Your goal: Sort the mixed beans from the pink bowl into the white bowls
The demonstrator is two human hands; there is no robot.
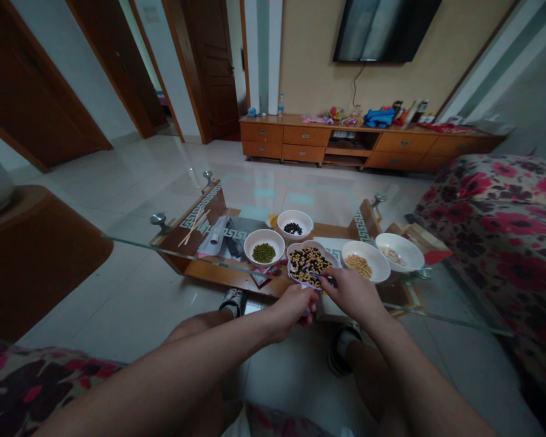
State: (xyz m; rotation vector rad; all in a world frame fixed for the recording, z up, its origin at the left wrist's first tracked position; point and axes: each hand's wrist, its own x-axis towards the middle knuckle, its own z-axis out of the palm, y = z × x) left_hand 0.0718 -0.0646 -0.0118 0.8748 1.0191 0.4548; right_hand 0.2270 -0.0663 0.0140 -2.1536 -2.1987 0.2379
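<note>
A pale purple, scallop-edged dish point(335, 261) holds mixed black and tan beans near the glass table's front edge. My left hand point(293, 308) is closed at the dish's near side, on what looks like its handle; a bit of pale purple shows by the fingers. Over the dish's near right part, my right hand point(351, 292) pinches a slim dark-handled utensil point(328, 279), its tip among the beans. I cannot make out the tip's shape. White bowls stand around: one with green beans point(264, 253), one with black beans point(293, 228), one with tan beans point(358, 265).
Another white bowl point(416, 255) with pale pieces stands at the right. Chopsticks point(194, 227) lie to the left, with rolled paper point(218, 230) near them. The glass tabletop's edge point(455, 325) runs in front of me. A flowered sofa point(505, 212) is at the right.
</note>
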